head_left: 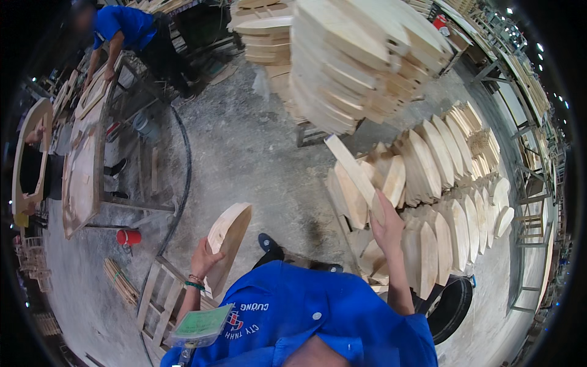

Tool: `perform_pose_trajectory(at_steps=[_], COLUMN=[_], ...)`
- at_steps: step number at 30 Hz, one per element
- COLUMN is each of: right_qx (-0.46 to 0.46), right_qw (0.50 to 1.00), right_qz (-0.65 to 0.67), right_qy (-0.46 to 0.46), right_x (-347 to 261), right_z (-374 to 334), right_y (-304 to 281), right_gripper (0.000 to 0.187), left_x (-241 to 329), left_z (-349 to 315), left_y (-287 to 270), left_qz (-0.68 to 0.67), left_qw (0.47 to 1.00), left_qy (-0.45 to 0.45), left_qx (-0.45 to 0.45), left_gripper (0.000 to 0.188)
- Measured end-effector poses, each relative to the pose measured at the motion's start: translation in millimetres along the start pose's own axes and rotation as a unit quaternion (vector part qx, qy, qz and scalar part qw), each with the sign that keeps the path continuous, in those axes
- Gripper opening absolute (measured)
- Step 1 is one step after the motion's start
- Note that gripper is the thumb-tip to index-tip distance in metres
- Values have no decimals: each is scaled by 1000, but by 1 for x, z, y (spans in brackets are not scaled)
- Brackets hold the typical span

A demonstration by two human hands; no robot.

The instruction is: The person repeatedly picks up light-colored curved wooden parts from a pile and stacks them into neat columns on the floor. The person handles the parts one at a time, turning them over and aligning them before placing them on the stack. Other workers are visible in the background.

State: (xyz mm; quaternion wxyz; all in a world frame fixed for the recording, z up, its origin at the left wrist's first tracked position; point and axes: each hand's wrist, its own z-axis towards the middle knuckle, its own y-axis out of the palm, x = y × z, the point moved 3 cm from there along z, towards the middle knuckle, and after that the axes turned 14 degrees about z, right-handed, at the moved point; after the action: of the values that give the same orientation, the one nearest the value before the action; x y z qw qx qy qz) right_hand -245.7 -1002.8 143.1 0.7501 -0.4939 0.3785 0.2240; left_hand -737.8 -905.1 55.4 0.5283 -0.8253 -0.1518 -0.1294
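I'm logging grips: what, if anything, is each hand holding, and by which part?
The left hand holds a curved wooden piece by its left side; the right hand holds a narrow wooden strip near its lower end.

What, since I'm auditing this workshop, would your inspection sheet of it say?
Surface: grey concrete floor, pale marks.
Job's things: curved wooden piece; wooden slat; rows of curved wooden boards at right.
Clutter: red bucket on the floor, left.
Left hand: gripping the curved wooden piece.
Right hand: gripping the wooden slat.
Cables: dark hose or cable across the floor, left.
Surroundings: co-worker in blue leaning forward, upper left.
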Motion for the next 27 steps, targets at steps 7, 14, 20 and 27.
perform_pose_trajectory(at_steps=[7, 14, 20, 27], right_qx=[-47, -65, -37, 65], right_qw=[827, 729, 687, 634], right_qz=[527, 635, 674, 742], right_qy=[192, 246, 269, 207], right_x=[-30, -55, -55, -91], right_z=[90, 176, 256, 378], right_y=[159, 259, 308, 324], right_gripper=[66, 71, 70, 63], left_x=[-98, -131, -139, -115], left_z=[26, 51, 121, 246], left_y=[-29, -55, -66, -117], left_qz=[-97, -150, -303, -297], left_qw=[993, 978, 945, 941], left_qy=[-39, -99, -108, -132], left_qx=[52, 106, 63, 91], left_gripper=[68, 63, 60, 59])
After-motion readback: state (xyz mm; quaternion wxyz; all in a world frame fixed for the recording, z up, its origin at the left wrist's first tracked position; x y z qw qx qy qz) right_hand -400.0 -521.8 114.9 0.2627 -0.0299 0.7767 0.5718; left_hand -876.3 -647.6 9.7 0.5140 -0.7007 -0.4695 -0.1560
